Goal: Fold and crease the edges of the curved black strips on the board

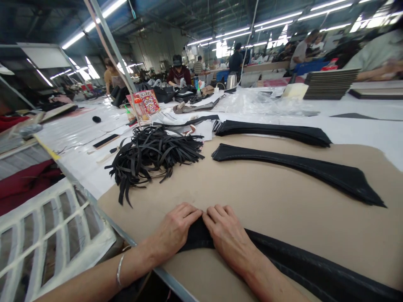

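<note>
A long black leather-like piece lies near the front edge of the table, under both my hands. My left hand pinches its upper edge, thumb and fingertips pressed together. Close beside it, my right hand is closed on the same edge, with the thumbs almost touching. What the fingertips grip is partly hidden. To the right, past my right forearm, the black material runs on to the frame edge. Two stacks of similar black pieces, a nearer one and a farther one, lie beyond my hands.
A tangled heap of black strips lies ahead to the left on the tan board. A white slatted rack stands left of the table edge. Dark panels are stacked at the back right, and several people work beyond.
</note>
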Action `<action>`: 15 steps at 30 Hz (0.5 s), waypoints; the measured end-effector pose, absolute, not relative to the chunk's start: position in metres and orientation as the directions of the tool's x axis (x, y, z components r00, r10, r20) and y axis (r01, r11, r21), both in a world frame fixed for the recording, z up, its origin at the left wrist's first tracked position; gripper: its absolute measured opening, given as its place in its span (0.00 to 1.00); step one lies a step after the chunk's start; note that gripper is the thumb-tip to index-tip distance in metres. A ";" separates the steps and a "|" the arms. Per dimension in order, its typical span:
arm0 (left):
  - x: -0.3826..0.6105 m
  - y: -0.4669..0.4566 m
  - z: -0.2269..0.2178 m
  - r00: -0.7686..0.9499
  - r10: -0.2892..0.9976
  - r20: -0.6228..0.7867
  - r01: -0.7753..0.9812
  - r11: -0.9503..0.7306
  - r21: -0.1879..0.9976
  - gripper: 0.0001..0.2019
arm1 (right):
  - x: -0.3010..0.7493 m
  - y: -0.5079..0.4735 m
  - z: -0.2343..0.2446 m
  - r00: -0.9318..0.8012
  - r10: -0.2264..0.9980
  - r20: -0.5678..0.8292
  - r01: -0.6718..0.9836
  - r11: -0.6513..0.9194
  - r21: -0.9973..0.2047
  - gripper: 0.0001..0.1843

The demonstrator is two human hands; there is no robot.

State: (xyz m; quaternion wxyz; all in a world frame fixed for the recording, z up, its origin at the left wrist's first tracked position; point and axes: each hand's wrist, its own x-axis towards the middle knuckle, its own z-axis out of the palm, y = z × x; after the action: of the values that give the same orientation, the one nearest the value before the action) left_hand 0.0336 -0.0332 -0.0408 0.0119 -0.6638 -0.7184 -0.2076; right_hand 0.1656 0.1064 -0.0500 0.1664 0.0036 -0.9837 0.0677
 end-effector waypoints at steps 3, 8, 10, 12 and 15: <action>0.028 -0.036 -0.042 -0.104 0.954 0.282 0.957 0.019 0.289 0.18 | 0.174 0.116 -0.045 -0.940 0.017 0.340 -0.048 0.982 -0.181 0.14; 0.028 -0.035 -0.040 -0.065 0.969 0.237 0.972 0.008 0.235 0.21 | 0.196 0.138 -0.039 -0.965 0.076 0.251 0.012 0.968 -0.250 0.07; 0.031 -0.033 -0.038 -0.057 0.971 0.231 0.979 0.008 0.205 0.20 | 0.204 0.143 -0.040 -0.968 0.081 0.237 0.016 0.965 -0.262 0.08; 0.033 -0.031 -0.036 -0.049 0.972 0.230 0.983 0.007 0.181 0.20 | 0.210 0.147 -0.043 -0.968 0.066 0.244 -0.001 0.964 -0.266 0.08; 0.034 -0.031 -0.037 -0.033 0.973 0.229 0.989 -0.001 0.147 0.20 | 0.215 0.147 -0.048 -0.964 0.022 0.265 -0.046 0.967 -0.249 0.09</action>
State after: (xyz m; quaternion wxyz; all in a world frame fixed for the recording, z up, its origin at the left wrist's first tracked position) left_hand 0.0343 -0.0309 -0.0370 0.0305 -0.6946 -0.7062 -0.1338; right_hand 0.2146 0.1473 -0.0480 0.1339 0.0063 -0.9828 0.1273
